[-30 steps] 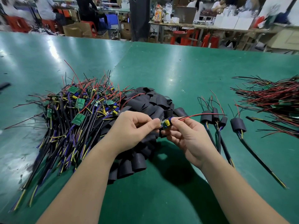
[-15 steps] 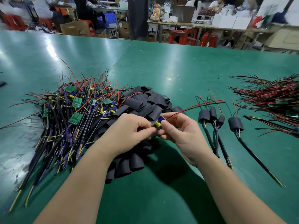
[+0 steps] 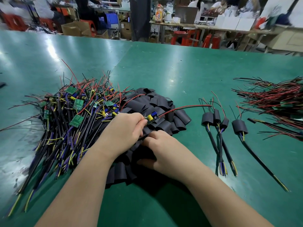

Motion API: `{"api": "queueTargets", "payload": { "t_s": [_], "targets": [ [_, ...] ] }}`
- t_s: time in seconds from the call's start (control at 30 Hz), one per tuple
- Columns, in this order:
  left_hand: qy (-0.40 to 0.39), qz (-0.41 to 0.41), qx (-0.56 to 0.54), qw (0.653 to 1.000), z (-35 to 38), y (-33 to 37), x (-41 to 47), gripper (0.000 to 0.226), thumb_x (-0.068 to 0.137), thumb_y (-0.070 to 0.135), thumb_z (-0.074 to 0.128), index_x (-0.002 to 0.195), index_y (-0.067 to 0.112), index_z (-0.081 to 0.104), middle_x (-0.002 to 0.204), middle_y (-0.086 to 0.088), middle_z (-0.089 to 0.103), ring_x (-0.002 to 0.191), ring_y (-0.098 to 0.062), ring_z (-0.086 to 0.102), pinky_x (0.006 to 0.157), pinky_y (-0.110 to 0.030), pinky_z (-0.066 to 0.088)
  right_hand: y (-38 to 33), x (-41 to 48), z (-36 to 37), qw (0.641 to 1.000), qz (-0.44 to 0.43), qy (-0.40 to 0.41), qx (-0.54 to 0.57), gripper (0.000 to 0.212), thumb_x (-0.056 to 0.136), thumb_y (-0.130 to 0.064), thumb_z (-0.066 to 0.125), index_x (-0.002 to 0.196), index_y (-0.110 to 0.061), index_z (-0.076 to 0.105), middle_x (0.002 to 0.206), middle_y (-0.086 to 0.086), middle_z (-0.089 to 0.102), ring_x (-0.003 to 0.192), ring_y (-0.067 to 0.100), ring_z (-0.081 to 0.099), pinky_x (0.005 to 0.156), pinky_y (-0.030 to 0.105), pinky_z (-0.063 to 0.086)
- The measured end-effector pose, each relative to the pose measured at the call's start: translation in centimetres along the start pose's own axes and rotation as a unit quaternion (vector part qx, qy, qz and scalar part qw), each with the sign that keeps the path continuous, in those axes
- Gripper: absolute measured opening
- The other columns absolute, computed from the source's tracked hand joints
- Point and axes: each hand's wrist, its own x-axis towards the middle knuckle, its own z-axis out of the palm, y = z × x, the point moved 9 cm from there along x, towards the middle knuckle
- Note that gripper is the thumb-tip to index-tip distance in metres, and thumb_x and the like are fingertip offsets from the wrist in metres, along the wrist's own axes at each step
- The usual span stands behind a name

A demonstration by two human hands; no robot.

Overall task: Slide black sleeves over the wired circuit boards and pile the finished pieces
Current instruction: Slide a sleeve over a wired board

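Head view: board [image 3: 151,119] with red lead is pinched in left grip [image 3: 124,131], just above sleeve pile [image 3: 155,102]. On that pile right grip [image 3: 161,149] is laid, fingers curled under; hold cannot be told. Four sleeved pieces [image 3: 219,122] lie to the right on table [image 3: 164,66].

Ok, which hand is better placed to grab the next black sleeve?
Right. The right hand lies on the sleeve pile, while the left hand is busy pinching the circuit board.

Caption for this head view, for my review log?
Left hand pinches a bare wired circuit board; right hand rests on the black sleeve pile.
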Motion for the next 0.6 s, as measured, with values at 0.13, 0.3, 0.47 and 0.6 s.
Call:
{"api": "queueTargets", "payload": {
  "t_s": [0.13, 0.3, 0.47, 0.6],
  "targets": [
    [-0.001, 0.001, -0.006, 1.000, 0.1, 0.0, -0.1, 0.027, 0.095, 0.018, 0.054, 0.070, 0.009, 0.059, 0.060, 0.005, 0.064, 0.054, -0.003, 0.052, 0.058, -0.021, 0.037, 0.0, 0.2, -0.4, 0.999, 0.000, 0.012, 0.035, 0.031, 0.089, -0.033, 0.062, 0.104, -0.007, 0.057, 0.101, 0.010, 0.057, 0.098, 0.027, 0.047, 0.081, 0.029, 0.032],
    [0.005, 0.004, -0.013, 1.000, -0.1, -0.2, -0.1, 0.026, 0.095, 0.016, 0.054, 0.072, 0.007, 0.060, 0.061, 0.004, 0.064, 0.057, -0.007, 0.055, 0.059, -0.024, 0.039, 1.3, -0.6, -2.3, 0.990, -0.005, 0.059, 0.125, 0.035, 0.076, -0.020, 0.075, 0.107, -0.010, 0.062, 0.097, 0.004, 0.060, 0.094, 0.019, 0.051, 0.083, 0.031, 0.043],
    [0.014, 0.000, -0.021, 1.000, -0.3, -0.6, -0.1, 0.024, 0.095, 0.015, 0.055, 0.074, 0.008, 0.062, 0.059, 0.005, 0.062, 0.057, -0.008, 0.056, 0.057, -0.018, 0.039, 6.7, -3.9, -7.3, 0.890, 0.070, 0.266, 0.364, 0.049, 0.072, -0.012, 0.078, 0.117, -0.025, 0.064, 0.102, 0.000, 0.068, 0.090, 0.009, 0.064, 0.080, 0.017, 0.048],
    [0.017, 0.000, -0.031, 0.999, -0.3, -0.5, 0.0, 0.023, 0.095, 0.016, 0.055, 0.075, 0.008, 0.062, 0.058, 0.006, 0.062, 0.061, -0.008, 0.057, 0.058, -0.022, 0.042, 12.7, -7.9, -10.0, 0.684, 0.115, 0.419, 0.586, 0.044, 0.069, -0.008, 0.076, 0.109, -0.019, 0.063, 0.096, 0.012, 0.069, 0.088, 0.021, 0.065, 0.075, 0.025, 0.050]
  ]
}}
